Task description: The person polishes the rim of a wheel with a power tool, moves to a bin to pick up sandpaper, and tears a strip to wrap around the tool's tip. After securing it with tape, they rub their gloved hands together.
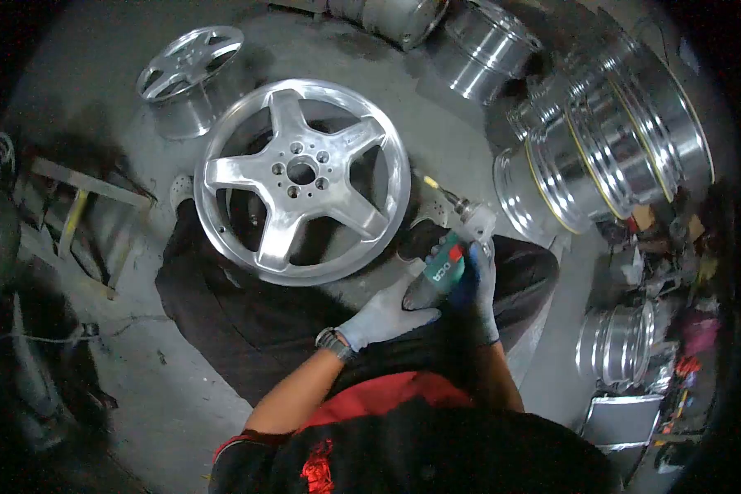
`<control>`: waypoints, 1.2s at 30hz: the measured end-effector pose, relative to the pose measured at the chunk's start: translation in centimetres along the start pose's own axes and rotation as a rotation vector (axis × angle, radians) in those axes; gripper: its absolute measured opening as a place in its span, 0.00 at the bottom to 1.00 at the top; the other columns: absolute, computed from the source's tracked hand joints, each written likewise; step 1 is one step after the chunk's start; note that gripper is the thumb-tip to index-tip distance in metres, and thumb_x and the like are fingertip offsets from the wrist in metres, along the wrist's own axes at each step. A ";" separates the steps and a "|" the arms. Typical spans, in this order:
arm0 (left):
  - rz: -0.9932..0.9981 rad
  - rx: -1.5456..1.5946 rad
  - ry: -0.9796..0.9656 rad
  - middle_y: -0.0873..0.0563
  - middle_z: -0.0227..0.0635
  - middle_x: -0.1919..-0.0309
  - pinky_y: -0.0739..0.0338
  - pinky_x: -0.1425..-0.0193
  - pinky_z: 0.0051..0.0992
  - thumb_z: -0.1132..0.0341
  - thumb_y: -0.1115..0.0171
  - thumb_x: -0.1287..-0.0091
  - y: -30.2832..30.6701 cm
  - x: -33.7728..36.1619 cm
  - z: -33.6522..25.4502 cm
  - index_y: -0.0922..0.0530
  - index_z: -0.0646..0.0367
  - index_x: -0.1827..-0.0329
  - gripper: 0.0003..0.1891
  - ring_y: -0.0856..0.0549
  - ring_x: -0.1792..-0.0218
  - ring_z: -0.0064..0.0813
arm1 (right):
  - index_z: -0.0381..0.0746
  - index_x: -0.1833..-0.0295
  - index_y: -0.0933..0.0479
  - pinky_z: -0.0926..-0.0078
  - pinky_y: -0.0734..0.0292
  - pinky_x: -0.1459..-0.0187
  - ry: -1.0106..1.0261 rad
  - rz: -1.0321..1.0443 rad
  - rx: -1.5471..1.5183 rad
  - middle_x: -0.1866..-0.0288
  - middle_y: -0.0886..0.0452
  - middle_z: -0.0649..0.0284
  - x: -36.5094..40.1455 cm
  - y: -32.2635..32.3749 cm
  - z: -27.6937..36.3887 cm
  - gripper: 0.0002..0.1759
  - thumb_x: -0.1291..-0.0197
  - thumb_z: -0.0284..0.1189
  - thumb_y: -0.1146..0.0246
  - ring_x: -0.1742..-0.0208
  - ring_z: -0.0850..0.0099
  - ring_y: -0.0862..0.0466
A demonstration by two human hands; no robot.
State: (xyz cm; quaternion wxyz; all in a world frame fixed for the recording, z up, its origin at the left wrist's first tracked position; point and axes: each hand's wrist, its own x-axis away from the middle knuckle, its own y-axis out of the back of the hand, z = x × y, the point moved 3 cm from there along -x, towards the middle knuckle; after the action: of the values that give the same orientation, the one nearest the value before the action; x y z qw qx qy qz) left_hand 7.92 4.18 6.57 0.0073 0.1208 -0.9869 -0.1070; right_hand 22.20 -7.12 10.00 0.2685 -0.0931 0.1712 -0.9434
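A green and black power tool (pixel 438 276) with a metal head and a thin yellow tip lies across both gloved hands, over the right thigh. My left hand (pixel 387 317), in a pale glove with a watch at the wrist, is wrapped round the lower end of the tool body. My right hand (pixel 482 284), also gloved, grips the tool near its head from the right side. In front of my lap a large five-spoke silver wheel (pixel 291 221) faces up, apart from the tool tip.
Another spoked wheel (pixel 191 66) stands at the back left. Shiny rims (pixel 589 148) are stacked on the right, with one more rim (pixel 617 342) below them. A metal frame (pixel 90 185) is at the left. A cable (pixel 115 329) runs over the floor.
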 end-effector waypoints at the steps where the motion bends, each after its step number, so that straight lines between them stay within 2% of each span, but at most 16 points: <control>1: -0.028 -0.005 -0.093 0.17 0.58 0.37 0.29 0.26 0.39 0.46 0.32 0.29 0.0 0.3 0.3 0.32 0.67 0.25 0.40 0.19 0.32 0.50 | 0.39 0.30 0.33 0.54 0.17 0.42 0.041 -0.036 0.055 0.47 0.18 0.55 0.1 -0.1 0.0 0.33 0.31 0.49 0.37 0.46 0.58 0.15; 5: -0.022 0.177 -0.100 0.15 0.52 0.40 0.27 0.29 0.36 0.50 0.40 0.22 1.1 0.5 0.2 0.26 0.65 0.31 0.28 0.17 0.36 0.42 | 0.39 0.33 0.30 0.58 0.17 0.46 0.070 0.003 -0.019 0.49 0.18 0.57 0.8 -0.7 0.9 0.32 0.32 0.50 0.36 0.49 0.60 0.15; 8: -0.109 0.221 0.082 0.14 0.41 0.50 0.26 0.35 0.29 0.55 0.45 0.18 1.8 1.0 0.3 0.22 0.63 0.38 0.20 0.19 0.46 0.25 | 0.39 0.32 0.28 0.55 0.19 0.41 0.096 0.050 -0.123 0.44 0.19 0.57 1.0 -0.7 1.7 0.30 0.27 0.50 0.42 0.45 0.60 0.16; 11: -0.193 0.199 0.046 0.13 0.49 0.53 0.23 0.39 0.34 0.53 0.44 0.19 1.8 1.8 -0.1 0.21 0.64 0.40 0.21 0.14 0.49 0.38 | 0.40 0.28 0.29 0.52 0.24 0.32 0.052 0.126 -0.239 0.39 0.19 0.56 1.2 0.2 2.2 0.30 0.22 0.51 0.48 0.38 0.58 0.18; 15: -0.212 0.154 0.156 0.14 0.48 0.51 0.24 0.37 0.33 0.52 0.46 0.18 1.1 3.1 -0.6 0.22 0.64 0.40 0.22 0.15 0.48 0.37 | 0.38 0.24 0.33 0.49 0.28 0.28 0.033 0.304 -0.389 0.33 0.21 0.54 1.4 -0.5 2.7 0.32 0.21 0.48 0.50 0.34 0.56 0.20; 17: -0.245 0.229 0.146 0.15 0.49 0.47 0.26 0.34 0.34 0.52 0.50 0.17 0.9 3.4 0.0 0.23 0.64 0.37 0.22 0.16 0.44 0.41 | 0.35 0.24 0.34 0.47 0.23 0.32 0.001 0.268 -0.508 0.34 0.21 0.53 1.5 -1.0 3.2 0.31 0.21 0.46 0.47 0.37 0.55 0.18; 18: -0.280 -0.147 -0.130 0.15 0.50 0.45 0.27 0.30 0.35 0.53 0.54 0.16 1.4 4.3 -0.4 0.24 0.64 0.34 0.23 0.17 0.40 0.46 | 0.34 0.24 0.34 0.47 0.22 0.32 0.033 0.305 -0.537 0.33 0.21 0.51 1.6 -1.1 3.3 0.29 0.21 0.41 0.46 0.36 0.54 0.18; 19: -0.279 -0.166 -0.119 0.15 0.50 0.45 0.27 0.30 0.35 0.53 0.54 0.16 1.5 5.1 0.2 0.24 0.64 0.34 0.23 0.17 0.40 0.46 | 0.34 0.24 0.34 0.47 0.22 0.32 0.028 0.305 -0.559 0.33 0.21 0.51 1.6 -1.2 3.3 0.29 0.21 0.41 0.46 0.36 0.54 0.18; 21: -0.286 -0.010 0.132 0.16 0.52 0.42 0.27 0.30 0.38 0.54 0.55 0.16 2.0 6.1 0.7 0.25 0.64 0.32 0.23 0.18 0.39 0.52 | 0.33 0.25 0.32 0.48 0.22 0.32 0.106 0.317 -0.442 0.35 0.20 0.49 1.7 -1.4 3.6 0.28 0.23 0.36 0.44 0.37 0.54 0.17; 23: -0.224 -0.095 0.220 0.13 0.50 0.49 0.20 0.41 0.37 0.50 0.53 0.17 3.0 7.7 0.7 0.23 0.64 0.34 0.26 0.12 0.49 0.46 | 0.33 0.26 0.32 0.49 0.21 0.34 0.098 0.300 -0.437 0.36 0.20 0.48 1.7 -1.7 3.7 0.27 0.24 0.35 0.43 0.38 0.55 0.16; 24: -0.284 -0.011 0.488 0.11 0.47 0.59 0.18 0.55 0.34 0.44 0.49 0.20 3.4 8.3 -0.2 0.20 0.63 0.37 0.29 0.11 0.63 0.36 | 0.32 0.26 0.32 0.50 0.19 0.35 0.106 0.294 -0.426 0.37 0.19 0.47 1.5 -1.8 3.7 0.27 0.25 0.34 0.43 0.39 0.55 0.16; 27: -0.185 -0.075 0.684 0.12 0.41 0.66 0.20 0.63 0.30 0.38 0.46 0.24 4.0 9.0 -1.3 0.19 0.63 0.39 0.33 0.13 0.70 0.25 | 0.32 0.26 0.32 0.51 0.17 0.38 0.098 0.262 -0.374 0.38 0.19 0.46 1.1 -1.5 3.6 0.28 0.25 0.35 0.43 0.41 0.55 0.15; 28: -0.190 -0.134 0.618 0.10 0.45 0.65 0.17 0.59 0.35 0.38 0.44 0.25 4.0 8.9 -1.0 0.19 0.63 0.38 0.33 0.10 0.67 0.36 | 0.32 0.26 0.32 0.52 0.15 0.41 0.104 0.224 -0.359 0.39 0.19 0.46 1.1 -1.6 3.6 0.27 0.24 0.36 0.44 0.42 0.54 0.14; 29: -0.178 -0.125 0.616 0.10 0.45 0.65 0.17 0.59 0.35 0.38 0.44 0.25 4.0 8.7 -0.3 0.19 0.63 0.38 0.33 0.10 0.67 0.36 | 0.32 0.26 0.32 0.52 0.15 0.41 0.105 0.215 -0.348 0.39 0.19 0.46 0.9 -1.2 3.5 0.27 0.24 0.36 0.44 0.42 0.54 0.14; 31: -0.099 -0.435 0.552 0.10 0.54 0.51 0.18 0.44 0.39 0.42 0.40 0.26 4.1 7.8 0.6 0.19 0.64 0.38 0.31 0.10 0.49 0.46 | 0.33 0.27 0.32 0.53 0.16 0.40 0.066 0.187 -0.361 0.39 0.18 0.47 0.4 -0.2 3.5 0.28 0.22 0.41 0.45 0.41 0.54 0.14; 36: -0.076 -0.524 0.394 0.11 0.55 0.57 0.17 0.48 0.44 0.43 0.37 0.28 4.6 3.2 0.5 0.17 0.63 0.45 0.28 0.11 0.54 0.52 | 0.37 0.28 0.30 0.52 0.16 0.40 0.047 0.142 -0.377 0.40 0.17 0.51 -1.7 2.7 4.8 0.32 0.21 0.52 0.50 0.43 0.57 0.15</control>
State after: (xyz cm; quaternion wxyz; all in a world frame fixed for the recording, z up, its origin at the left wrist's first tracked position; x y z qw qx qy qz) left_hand 3.70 7.83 7.03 0.2249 0.1702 -0.9001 -0.3320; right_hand 26.14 -9.66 13.31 0.3080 -0.1073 0.3571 -0.8753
